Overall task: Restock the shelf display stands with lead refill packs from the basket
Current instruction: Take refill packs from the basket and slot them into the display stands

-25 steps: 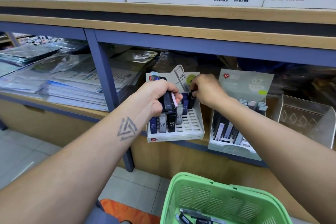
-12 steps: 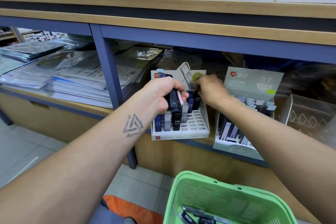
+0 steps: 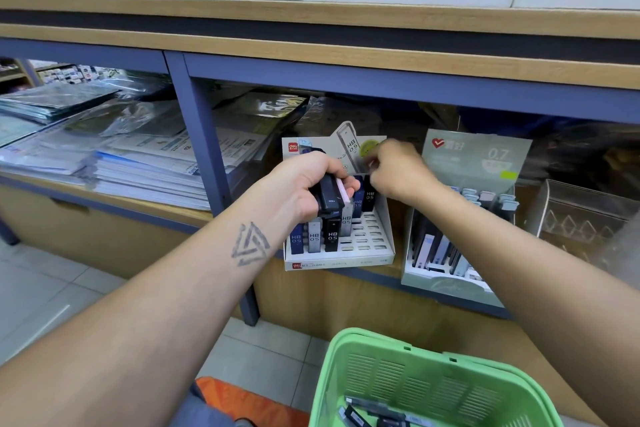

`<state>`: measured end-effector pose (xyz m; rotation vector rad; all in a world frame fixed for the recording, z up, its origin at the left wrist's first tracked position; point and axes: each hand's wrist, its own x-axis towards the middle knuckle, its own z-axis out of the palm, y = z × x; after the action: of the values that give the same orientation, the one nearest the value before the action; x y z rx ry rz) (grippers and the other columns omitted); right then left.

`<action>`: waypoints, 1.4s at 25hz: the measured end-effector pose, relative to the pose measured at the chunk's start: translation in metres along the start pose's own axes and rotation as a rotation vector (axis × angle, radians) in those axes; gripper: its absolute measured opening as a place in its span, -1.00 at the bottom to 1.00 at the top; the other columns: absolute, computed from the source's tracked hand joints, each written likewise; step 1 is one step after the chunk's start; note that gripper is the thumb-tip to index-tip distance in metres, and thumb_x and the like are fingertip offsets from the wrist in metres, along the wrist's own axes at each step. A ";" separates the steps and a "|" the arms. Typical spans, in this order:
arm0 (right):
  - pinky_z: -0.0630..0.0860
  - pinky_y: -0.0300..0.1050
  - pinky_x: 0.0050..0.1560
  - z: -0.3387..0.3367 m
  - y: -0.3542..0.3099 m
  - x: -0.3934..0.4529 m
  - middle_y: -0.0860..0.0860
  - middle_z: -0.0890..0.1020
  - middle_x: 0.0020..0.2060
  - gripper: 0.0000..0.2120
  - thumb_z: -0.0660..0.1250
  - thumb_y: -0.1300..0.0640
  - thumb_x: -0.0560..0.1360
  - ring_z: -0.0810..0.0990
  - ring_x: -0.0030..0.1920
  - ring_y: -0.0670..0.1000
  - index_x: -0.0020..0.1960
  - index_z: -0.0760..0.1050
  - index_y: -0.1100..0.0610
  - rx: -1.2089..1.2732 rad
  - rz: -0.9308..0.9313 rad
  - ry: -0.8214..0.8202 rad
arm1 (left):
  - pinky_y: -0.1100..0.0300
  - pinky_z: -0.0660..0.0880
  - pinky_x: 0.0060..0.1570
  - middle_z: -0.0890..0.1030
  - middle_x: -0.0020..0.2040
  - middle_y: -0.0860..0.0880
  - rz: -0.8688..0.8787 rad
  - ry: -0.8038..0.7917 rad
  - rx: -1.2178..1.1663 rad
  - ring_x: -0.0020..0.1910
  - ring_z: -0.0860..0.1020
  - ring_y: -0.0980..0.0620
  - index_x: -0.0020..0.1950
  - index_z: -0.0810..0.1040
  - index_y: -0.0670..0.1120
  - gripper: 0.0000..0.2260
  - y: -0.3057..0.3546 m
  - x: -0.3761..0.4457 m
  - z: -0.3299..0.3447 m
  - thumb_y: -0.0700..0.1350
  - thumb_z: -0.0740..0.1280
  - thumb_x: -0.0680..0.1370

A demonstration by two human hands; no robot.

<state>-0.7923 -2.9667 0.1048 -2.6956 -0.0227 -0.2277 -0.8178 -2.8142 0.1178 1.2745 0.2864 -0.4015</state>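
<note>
Right hand has risen from the back row of the white display stand to its header card; fingers curled, contents not discernible. Left hand, forearm extended, clamps a bundle of lead refill packs above the stand's front rows. More packs lie in the green basket.

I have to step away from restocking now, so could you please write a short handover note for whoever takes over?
Left hand: grips a bundle of packs above the white HB 0.5 stand.
Right hand: fingers curled at the stand's back row; whether its grip holds a pack is hidden.
Done: the stand's left columns hold packs; the 0.7 stand beside it is partly filled.
Left: fill the white stand's empty right slots from the bundle, then from the packs still in the green basket.
</note>
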 end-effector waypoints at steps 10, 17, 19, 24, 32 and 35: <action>0.67 -0.15 -0.32 -0.032 0.012 -0.088 0.31 0.68 -0.13 -0.59 0.49 0.42 0.44 0.72 -0.28 0.16 0.22 0.42 0.31 1.140 0.300 -0.189 | -0.09 0.66 -0.12 0.68 0.00 -0.34 -0.040 -0.190 -0.086 -0.03 0.70 -0.20 0.19 0.49 -0.41 -0.76 -0.010 -0.018 0.027 -0.40 0.20 0.56; 0.68 -0.14 -0.26 -0.053 0.051 -0.104 0.20 0.72 -0.26 -0.81 0.57 0.35 0.38 0.65 -0.37 0.02 -0.03 0.66 0.28 0.885 0.265 -0.045 | 0.07 0.67 -0.29 0.69 -0.02 -0.32 0.021 -0.103 -0.019 -0.20 0.73 -0.15 0.20 0.49 -0.35 -0.80 -0.019 -0.014 0.041 -0.36 0.23 0.59; 0.67 -0.13 -0.25 -0.057 0.062 -0.109 0.15 0.73 -0.27 -0.84 0.57 0.35 0.38 0.67 -0.34 0.03 -0.06 0.67 0.26 0.897 0.252 -0.016 | 0.21 0.57 -0.46 0.70 -0.11 -0.27 0.055 -0.067 0.069 -0.37 0.67 -0.04 0.18 0.51 -0.33 -0.82 -0.024 -0.015 0.051 -0.33 0.25 0.60; 0.63 -0.18 -0.29 -0.069 0.088 -0.123 0.12 0.69 -0.34 -0.87 0.55 0.38 0.39 0.67 -0.34 0.04 -0.10 0.66 0.26 0.908 0.197 0.019 | 0.26 0.46 -0.46 0.63 -0.27 -0.19 0.120 -0.150 0.099 -0.45 0.51 0.04 0.06 0.59 -0.35 -0.86 -0.036 -0.026 0.084 -0.28 0.38 0.56; 0.67 -0.08 -0.18 -0.095 0.135 -0.150 0.20 0.72 -0.20 -0.86 0.51 0.29 0.47 0.72 -0.23 0.15 0.00 0.63 0.29 0.822 0.139 0.002 | 0.20 0.47 -0.45 0.59 -0.30 -0.21 0.180 -0.271 0.092 -0.43 0.52 0.00 -0.02 0.59 -0.34 -0.91 -0.062 -0.035 0.137 -0.35 0.41 0.50; 0.67 -0.10 -0.19 -0.109 0.156 -0.160 0.18 0.71 -0.22 -0.86 0.42 0.31 0.54 0.74 -0.21 0.16 0.10 0.62 0.24 0.773 0.134 -0.014 | 0.19 0.47 -0.43 0.61 -0.23 -0.24 0.147 -0.298 0.101 -0.42 0.53 -0.01 0.06 0.59 -0.39 -0.82 -0.076 -0.035 0.160 -0.34 0.43 0.50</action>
<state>-0.9589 -3.1507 0.1106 -1.9196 0.0546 -0.1221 -0.8852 -2.9815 0.1104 1.3051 -0.0802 -0.4776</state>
